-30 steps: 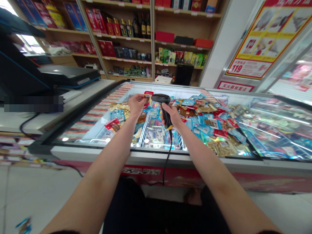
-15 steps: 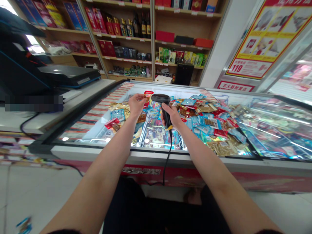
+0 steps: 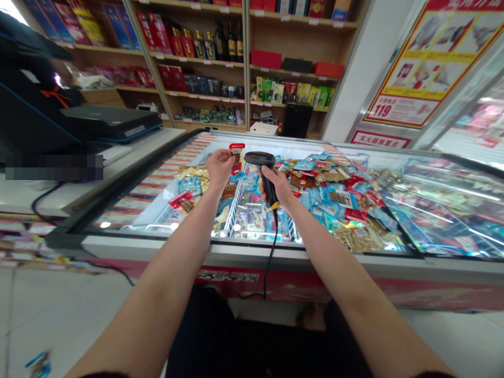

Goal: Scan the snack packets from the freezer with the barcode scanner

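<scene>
My left hand (image 3: 219, 167) pinches a small red-topped snack packet (image 3: 237, 149) by its side, held up over the glass. Close by on the right, my right hand (image 3: 277, 184) is wrapped round the grip of a black barcode scanner (image 3: 260, 158). Its head is level with the packet and a short gap lies between them. From the grip's yellow-edged end a black cord (image 3: 271, 257) hangs down over the front edge. Right of the scanner lies a heap of blue, red and gold snack packets (image 3: 338, 197); a smaller pile of packets (image 3: 191, 184) lies to the left.
Under my hands is a glass-topped chest freezer (image 3: 129, 202) with white wire baskets inside. At left a counter (image 3: 165, 140) carries a black scale (image 3: 114, 123); a person is partly visible behind it. Stocked shelves (image 3: 197, 59) stand beyond. A blue packet (image 3: 38, 363) lies on the floor.
My left hand has shifted slightly up and left with the packet, so more of it shows. The scanner and my right hand have stayed in place. The person at far left has moved a little.
</scene>
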Demonstrator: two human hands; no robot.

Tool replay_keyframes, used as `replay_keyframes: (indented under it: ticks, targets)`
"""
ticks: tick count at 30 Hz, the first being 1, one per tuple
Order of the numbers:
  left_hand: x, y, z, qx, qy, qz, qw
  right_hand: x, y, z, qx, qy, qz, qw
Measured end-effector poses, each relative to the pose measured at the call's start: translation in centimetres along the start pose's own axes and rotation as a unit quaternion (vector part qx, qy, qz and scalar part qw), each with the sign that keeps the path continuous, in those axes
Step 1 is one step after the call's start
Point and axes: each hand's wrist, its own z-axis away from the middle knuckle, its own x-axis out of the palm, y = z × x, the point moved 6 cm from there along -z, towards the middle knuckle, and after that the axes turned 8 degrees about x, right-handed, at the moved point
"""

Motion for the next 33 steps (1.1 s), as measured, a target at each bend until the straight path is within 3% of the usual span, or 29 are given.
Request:
replay_keyframes:
  ticks: [8, 19, 33]
  targets:
    - [0.8, 0.0, 0.4, -0.049, -0.021, 0.049, 0.997, 0.3, -0.3, 0.4, 0.015, 0.002, 0.001, 1.0]
    - [1.1, -1.5, 0.1, -0.023, -0.038, 0.044, 0.998, 0.3, 0.0, 0.1, 0.017, -0.012, -0.001, 1.0]
    - [1.1, -1.0, 0.6, -0.036, -0.046, 0.031, 0.998, 0.3, 0.2, 0.0, 0.025, -0.012, 0.014, 1.0]
